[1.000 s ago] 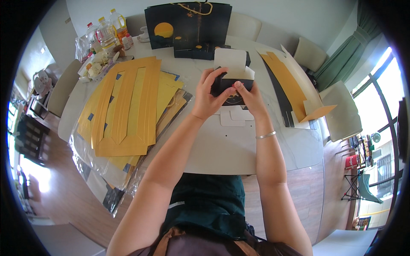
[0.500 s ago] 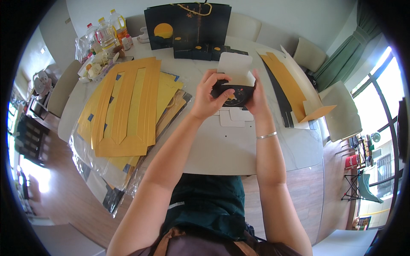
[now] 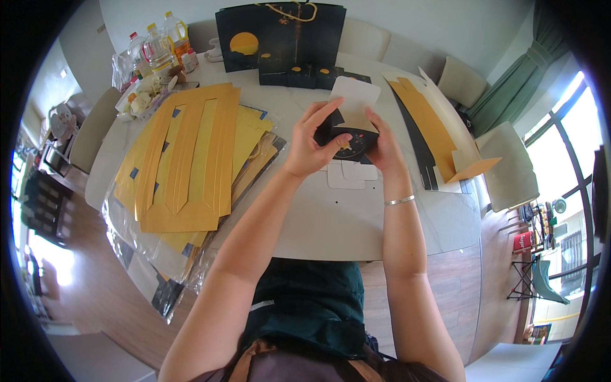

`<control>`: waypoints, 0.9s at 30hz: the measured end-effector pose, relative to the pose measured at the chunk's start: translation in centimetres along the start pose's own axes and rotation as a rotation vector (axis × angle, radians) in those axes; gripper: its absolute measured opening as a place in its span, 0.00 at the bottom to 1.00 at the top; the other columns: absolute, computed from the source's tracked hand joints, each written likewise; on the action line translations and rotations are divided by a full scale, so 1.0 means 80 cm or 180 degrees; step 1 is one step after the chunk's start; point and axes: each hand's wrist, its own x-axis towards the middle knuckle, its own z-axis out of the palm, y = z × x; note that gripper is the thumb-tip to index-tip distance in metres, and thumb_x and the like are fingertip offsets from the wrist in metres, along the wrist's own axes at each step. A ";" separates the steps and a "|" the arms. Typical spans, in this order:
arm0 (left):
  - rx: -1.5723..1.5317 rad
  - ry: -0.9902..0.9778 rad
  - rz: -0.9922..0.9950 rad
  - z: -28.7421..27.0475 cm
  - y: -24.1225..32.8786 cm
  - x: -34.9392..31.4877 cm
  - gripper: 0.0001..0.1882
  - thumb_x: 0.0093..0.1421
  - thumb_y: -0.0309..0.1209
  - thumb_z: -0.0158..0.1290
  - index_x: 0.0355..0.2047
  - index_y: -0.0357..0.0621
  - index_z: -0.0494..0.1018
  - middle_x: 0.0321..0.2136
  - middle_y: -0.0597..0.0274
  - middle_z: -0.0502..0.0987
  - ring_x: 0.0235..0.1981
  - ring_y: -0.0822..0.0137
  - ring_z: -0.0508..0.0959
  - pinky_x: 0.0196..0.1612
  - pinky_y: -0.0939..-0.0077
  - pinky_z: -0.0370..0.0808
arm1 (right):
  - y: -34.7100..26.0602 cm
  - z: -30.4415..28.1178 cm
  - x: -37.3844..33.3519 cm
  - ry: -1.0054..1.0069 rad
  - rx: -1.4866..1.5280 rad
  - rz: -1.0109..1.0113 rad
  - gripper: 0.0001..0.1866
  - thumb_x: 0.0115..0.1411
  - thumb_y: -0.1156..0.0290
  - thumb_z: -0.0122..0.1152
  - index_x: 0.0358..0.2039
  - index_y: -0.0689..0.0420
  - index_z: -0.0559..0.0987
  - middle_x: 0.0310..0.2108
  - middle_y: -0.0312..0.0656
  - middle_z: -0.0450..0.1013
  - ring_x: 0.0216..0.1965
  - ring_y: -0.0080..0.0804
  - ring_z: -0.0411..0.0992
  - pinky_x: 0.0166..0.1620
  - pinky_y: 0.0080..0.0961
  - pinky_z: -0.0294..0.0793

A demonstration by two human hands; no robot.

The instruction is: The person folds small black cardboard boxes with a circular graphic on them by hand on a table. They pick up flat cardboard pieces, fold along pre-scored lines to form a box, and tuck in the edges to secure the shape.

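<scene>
Between my two hands, above the table, is a small black folding carton (image 3: 358, 146) with a floral print on its front and its white-lined lid flap (image 3: 358, 91) standing up. My left hand (image 3: 313, 141) grips its left side, the thumb on the front and the fingers reaching up by the flap. Against the right side lies my right hand (image 3: 386, 145), its thumb raised to the edge near the flap and the other fingers partly hidden. Below the carton, a flat white die-cut card piece (image 3: 345, 180) lies on the table.
Flat gold cardboard sheets (image 3: 219, 172) are stacked on plastic wrap at left. A black gift bag (image 3: 305, 38) stands at the back, behind several small black boxes (image 3: 302, 77). Gold and white board (image 3: 423, 118) lies at right. Oil bottles (image 3: 158, 51) stand at the far left.
The white flap has tilted a little to the right. My left fingers have lifted up beside it, and my right thumb has come inward over the carton's edge.
</scene>
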 end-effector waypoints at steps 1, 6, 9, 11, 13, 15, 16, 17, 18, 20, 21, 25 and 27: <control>-0.0091 -0.0012 -0.0093 -0.001 0.000 -0.001 0.32 0.48 0.21 0.66 0.55 0.39 0.70 0.47 0.55 0.72 0.46 0.64 0.74 0.48 0.76 0.72 | -0.001 0.000 0.000 -0.0018 0.0004 -0.0006 0.25 0.61 0.56 0.62 0.49 0.65 0.74 0.45 0.45 0.74 0.45 0.31 0.74 0.47 0.28 0.75; -0.0745 0.0065 -0.0403 0.001 0.000 -0.001 0.33 0.49 0.21 0.66 0.57 0.38 0.70 0.46 0.58 0.73 0.46 0.69 0.74 0.48 0.79 0.73 | -0.004 0.001 -0.006 0.0256 -0.0283 -0.0223 0.16 0.57 0.64 0.68 0.36 0.65 0.80 0.33 0.42 0.78 0.32 0.27 0.77 0.36 0.22 0.76; -0.0847 -0.0022 -0.0615 0.006 0.007 0.000 0.33 0.48 0.22 0.67 0.56 0.37 0.70 0.44 0.60 0.74 0.44 0.71 0.75 0.47 0.80 0.73 | -0.008 -0.028 0.001 -0.0035 -0.0620 -0.0448 0.13 0.55 0.67 0.69 0.31 0.66 0.82 0.29 0.40 0.78 0.28 0.24 0.76 0.32 0.18 0.74; -0.0791 -0.0085 -0.0833 0.006 0.010 0.000 0.34 0.48 0.23 0.68 0.56 0.38 0.70 0.43 0.61 0.75 0.42 0.71 0.76 0.45 0.80 0.74 | -0.010 -0.033 0.002 -0.0211 -0.0868 -0.0549 0.12 0.55 0.68 0.70 0.30 0.66 0.82 0.27 0.40 0.78 0.27 0.23 0.76 0.30 0.16 0.73; -0.0840 -0.0109 -0.1118 0.006 0.010 0.001 0.32 0.48 0.23 0.68 0.55 0.38 0.71 0.42 0.61 0.76 0.39 0.72 0.77 0.42 0.80 0.75 | -0.015 -0.032 -0.001 -0.0194 -0.1089 -0.0602 0.12 0.54 0.68 0.71 0.29 0.66 0.82 0.27 0.39 0.78 0.28 0.22 0.75 0.29 0.15 0.71; -0.0987 -0.0100 -0.1342 0.004 0.011 0.000 0.29 0.49 0.24 0.68 0.53 0.38 0.72 0.39 0.60 0.77 0.36 0.73 0.78 0.40 0.81 0.77 | -0.017 -0.026 -0.005 -0.0132 -0.1210 -0.0588 0.13 0.54 0.67 0.70 0.30 0.65 0.82 0.27 0.38 0.78 0.27 0.21 0.75 0.28 0.15 0.71; -0.1122 -0.0079 -0.1419 0.004 0.010 0.000 0.27 0.50 0.24 0.67 0.51 0.39 0.73 0.37 0.59 0.78 0.35 0.73 0.79 0.38 0.81 0.77 | -0.017 -0.024 -0.006 -0.0098 -0.1278 -0.0584 0.13 0.54 0.66 0.70 0.31 0.64 0.82 0.27 0.38 0.78 0.27 0.20 0.74 0.28 0.15 0.70; -0.1257 -0.0058 -0.1497 0.004 0.010 0.000 0.25 0.50 0.25 0.67 0.50 0.39 0.73 0.36 0.59 0.79 0.34 0.73 0.79 0.37 0.81 0.77 | -0.017 -0.024 -0.005 -0.0043 -0.1238 -0.0611 0.13 0.55 0.66 0.70 0.32 0.64 0.82 0.27 0.37 0.78 0.26 0.19 0.74 0.28 0.14 0.70; -0.1324 -0.0058 -0.1571 0.003 0.009 0.000 0.23 0.51 0.25 0.67 0.48 0.39 0.73 0.34 0.59 0.79 0.33 0.73 0.79 0.36 0.81 0.77 | -0.016 -0.024 -0.003 0.0011 -0.1197 -0.0638 0.13 0.55 0.65 0.70 0.33 0.63 0.82 0.27 0.37 0.78 0.26 0.19 0.74 0.27 0.14 0.69; -0.1464 -0.0050 -0.1710 0.004 0.007 0.001 0.19 0.52 0.26 0.66 0.44 0.40 0.74 0.31 0.60 0.80 0.32 0.73 0.79 0.35 0.81 0.78 | -0.017 -0.025 -0.003 0.0045 -0.1209 -0.0691 0.13 0.55 0.65 0.69 0.34 0.61 0.82 0.28 0.36 0.78 0.26 0.17 0.73 0.27 0.14 0.69; -0.1436 -0.0073 -0.1697 0.004 0.008 0.001 0.18 0.52 0.26 0.66 0.43 0.40 0.74 0.31 0.60 0.80 0.32 0.74 0.79 0.35 0.81 0.78 | -0.018 -0.025 -0.003 0.0026 -0.1255 -0.0715 0.13 0.56 0.64 0.69 0.35 0.60 0.82 0.28 0.35 0.78 0.26 0.17 0.73 0.27 0.13 0.69; -0.1379 -0.0146 -0.1700 0.002 0.009 0.001 0.17 0.52 0.26 0.66 0.40 0.41 0.74 0.31 0.61 0.79 0.33 0.74 0.79 0.35 0.82 0.77 | -0.018 -0.019 -0.006 0.0124 -0.1127 -0.0643 0.13 0.54 0.63 0.70 0.34 0.59 0.82 0.28 0.34 0.78 0.25 0.16 0.72 0.24 0.13 0.66; -0.1323 -0.0226 -0.1560 -0.001 0.006 0.000 0.16 0.53 0.26 0.66 0.40 0.42 0.74 0.33 0.62 0.79 0.34 0.75 0.79 0.36 0.82 0.77 | -0.015 -0.018 -0.008 0.0035 -0.1112 -0.0534 0.13 0.54 0.63 0.70 0.34 0.58 0.82 0.26 0.33 0.77 0.22 0.15 0.70 0.22 0.13 0.63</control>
